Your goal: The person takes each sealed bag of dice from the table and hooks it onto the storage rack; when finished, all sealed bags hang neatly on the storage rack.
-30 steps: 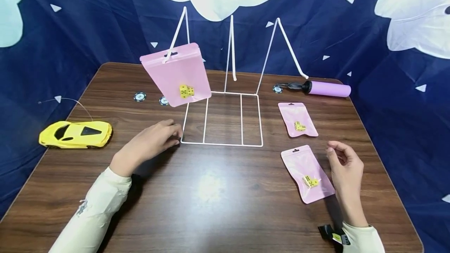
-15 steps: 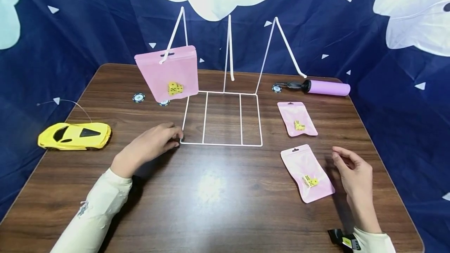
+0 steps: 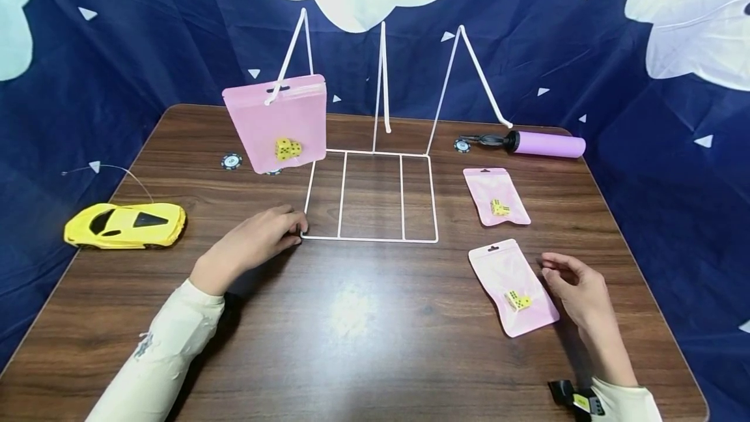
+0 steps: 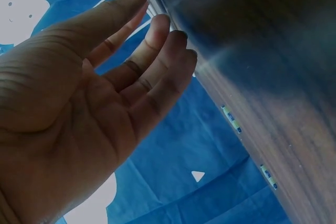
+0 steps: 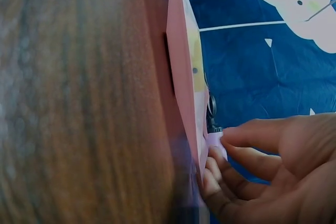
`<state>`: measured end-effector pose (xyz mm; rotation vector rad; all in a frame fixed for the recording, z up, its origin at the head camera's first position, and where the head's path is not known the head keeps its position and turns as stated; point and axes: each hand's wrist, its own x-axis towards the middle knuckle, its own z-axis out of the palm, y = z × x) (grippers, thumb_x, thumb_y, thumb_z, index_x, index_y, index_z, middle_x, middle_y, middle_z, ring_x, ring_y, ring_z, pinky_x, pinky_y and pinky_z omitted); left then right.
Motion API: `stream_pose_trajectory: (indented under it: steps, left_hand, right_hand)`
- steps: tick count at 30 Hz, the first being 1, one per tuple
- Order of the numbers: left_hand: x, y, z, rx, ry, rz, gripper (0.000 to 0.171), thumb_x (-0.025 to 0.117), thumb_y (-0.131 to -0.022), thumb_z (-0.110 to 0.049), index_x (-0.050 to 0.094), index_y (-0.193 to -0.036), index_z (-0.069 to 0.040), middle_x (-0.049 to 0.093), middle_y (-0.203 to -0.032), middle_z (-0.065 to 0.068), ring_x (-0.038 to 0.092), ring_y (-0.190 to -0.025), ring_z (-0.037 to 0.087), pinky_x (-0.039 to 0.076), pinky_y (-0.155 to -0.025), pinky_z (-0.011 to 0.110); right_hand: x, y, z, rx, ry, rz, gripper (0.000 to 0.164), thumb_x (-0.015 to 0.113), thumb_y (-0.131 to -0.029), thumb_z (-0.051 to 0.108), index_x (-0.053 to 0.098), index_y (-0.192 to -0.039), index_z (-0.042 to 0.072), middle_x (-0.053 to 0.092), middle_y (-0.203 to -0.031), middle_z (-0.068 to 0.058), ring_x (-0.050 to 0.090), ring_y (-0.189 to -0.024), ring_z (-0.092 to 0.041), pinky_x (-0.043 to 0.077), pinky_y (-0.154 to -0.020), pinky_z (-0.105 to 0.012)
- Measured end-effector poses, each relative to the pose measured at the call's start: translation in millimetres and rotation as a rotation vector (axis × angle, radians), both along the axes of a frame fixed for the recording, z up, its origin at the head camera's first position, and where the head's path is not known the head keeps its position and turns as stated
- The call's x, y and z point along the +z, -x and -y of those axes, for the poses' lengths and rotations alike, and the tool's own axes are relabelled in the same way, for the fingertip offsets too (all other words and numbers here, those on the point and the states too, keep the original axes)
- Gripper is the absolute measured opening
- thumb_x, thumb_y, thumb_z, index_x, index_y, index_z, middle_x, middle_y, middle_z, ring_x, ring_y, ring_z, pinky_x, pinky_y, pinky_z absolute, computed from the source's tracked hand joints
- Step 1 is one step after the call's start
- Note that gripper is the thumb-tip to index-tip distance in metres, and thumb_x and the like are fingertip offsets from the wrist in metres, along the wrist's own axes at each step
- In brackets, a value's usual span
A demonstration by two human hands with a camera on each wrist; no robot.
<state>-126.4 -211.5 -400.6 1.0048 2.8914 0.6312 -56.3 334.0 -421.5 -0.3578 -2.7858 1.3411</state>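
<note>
My left hand (image 3: 263,233) holds the front left corner of a white wire display rack (image 3: 370,239) between thumb and fingers. In the left wrist view, that hand (image 4: 121,72) has its fingers bent, fingertips right at the white wire. A pink zip bag (image 3: 258,116) with yellow dice hangs by its slot on the rack's left arm. My right hand (image 3: 580,288), fingers loosely bent and holding nothing, is at the right edge of the nearer pink bag (image 3: 498,272), flat on the table with yellow dice inside. Behind it lies another pink bag (image 3: 483,187) with dice.
A yellow toy car (image 3: 125,225) stands at the left. A purple hand pump (image 3: 547,144) lies at the back right, with a poker chip (image 3: 461,145) by its nozzle. Another poker chip (image 3: 231,161) lies left of the hanging bag. The rack's other two arms carry nothing.
The hanging bag has swung left and its tilt has lessened. My right hand moved right and away from the nearer bag, then back left to its edge. My left hand stays on the rack corner.
</note>
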Motion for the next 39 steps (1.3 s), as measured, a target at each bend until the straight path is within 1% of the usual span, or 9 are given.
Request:
stream_pose_trajectory:
  steps: [3,4,6,14,19,22,27,32,39]
  left_hand:
    - [-1.1,0.3,0.2,0.007,0.002,-0.006,0.019,0.082,-0.093,0.002,0.069,-0.103,-0.008,0.063,-0.092,0.002,0.065,-0.079,0.021,0.056,-0.073,0.045]
    - [-1.2,0.1,0.1,0.009,0.002,-0.008,0.019,0.082,-0.093,0.002,0.070,-0.103,-0.008,0.063,-0.092,0.002,0.066,-0.079,0.021,0.056,-0.073,0.045]
    - [-1.4,0.3,0.3,0.011,-0.001,-0.010,0.019,0.082,-0.093,0.002,0.070,-0.103,-0.008,0.064,-0.093,0.003,0.067,-0.081,0.022,0.057,-0.074,0.046]
    - [-3.2,0.9,1.3,0.004,-0.015,-0.016,0.019,0.082,-0.092,0.003,0.070,-0.103,-0.007,0.064,-0.093,0.002,0.067,-0.083,0.023,0.057,-0.075,0.046]
    - [-4.4,1.7,0.7,0.009,-0.006,-0.011,0.019,0.082,-0.092,0.005,0.070,-0.102,-0.006,0.062,-0.089,0.002,0.064,-0.079,0.019,0.056,-0.073,0.044]
    - [-5.1,2.5,-0.2,0.012,0.004,-0.011,0.019,0.082,-0.092,0.005,0.069,-0.101,-0.006,0.062,-0.089,0.002,0.063,-0.078,0.019,0.055,-0.071,0.043]
    - [-4.6,3.1,-1.8,0.007,0.010,-0.004,0.020,0.081,-0.092,0.006,0.069,-0.100,-0.008,0.064,-0.092,0.004,0.064,-0.078,0.020,0.055,-0.070,0.043]
    - [-3.1,3.2,-3.6,-0.002,0.009,-0.007,0.021,0.081,-0.092,0.007,0.069,-0.096,-0.010,0.062,-0.090,0.003,0.061,-0.076,0.019,0.054,-0.069,0.043]
    - [-2.2,3.8,-7.6,0.004,0.049,-0.028,0.025,0.080,-0.091,0.008,0.066,-0.090,-0.013,0.058,-0.084,0.001,0.058,-0.073,0.019,0.052,-0.067,0.041]
  right_hand:
    - [-1.7,0.4,-0.6,0.050,-0.033,0.002,0.031,0.067,-0.104,-0.001,0.067,-0.133,-0.012,0.076,-0.111,-0.014,0.057,-0.087,0.011,0.048,-0.073,-0.011]
    - [-2.1,0.5,-0.6,0.060,-0.042,0.002,0.031,0.067,-0.104,-0.001,0.067,-0.132,-0.012,0.075,-0.114,-0.019,0.057,-0.087,0.011,0.047,-0.074,-0.011]
    - [-2.4,0.7,-0.5,0.067,-0.049,0.001,0.030,0.067,-0.103,-0.002,0.068,-0.132,-0.011,0.075,-0.114,-0.022,0.057,-0.086,0.010,0.047,-0.073,-0.011]
    - [-5.8,2.7,0.0,0.100,-0.057,-0.014,0.029,0.067,-0.101,-0.006,0.066,-0.130,-0.012,0.073,-0.109,-0.020,0.055,-0.086,0.007,0.045,-0.074,-0.011]
    - [-7.5,4.1,-1.2,0.129,-0.111,-0.031,0.025,0.069,-0.100,-0.005,0.069,-0.124,-0.012,0.073,-0.104,-0.021,0.054,-0.083,0.006,0.043,-0.072,-0.012]
    - [-6.5,5.8,-1.0,0.128,-0.145,-0.017,0.023,0.070,-0.101,-0.002,0.070,-0.123,-0.011,0.073,-0.102,-0.019,0.054,-0.082,0.004,0.042,-0.071,-0.014]
    - [-4.7,7.6,0.1,0.118,-0.168,0.023,0.023,0.071,-0.102,0.000,0.072,-0.122,-0.008,0.072,-0.100,-0.014,0.055,-0.082,-0.002,0.042,-0.070,-0.017]
    - [-3.7,9.4,1.8,0.126,-0.184,0.050,0.020,0.071,-0.100,0.000,0.074,-0.118,-0.007,0.073,-0.097,-0.011,0.055,-0.081,-0.005,0.041,-0.070,-0.019]
    - [-3.8,8.0,3.5,0.116,-0.193,0.055,0.015,0.070,-0.098,-0.003,0.076,-0.111,-0.005,0.072,-0.094,-0.010,0.055,-0.081,-0.011,0.041,-0.068,-0.022]
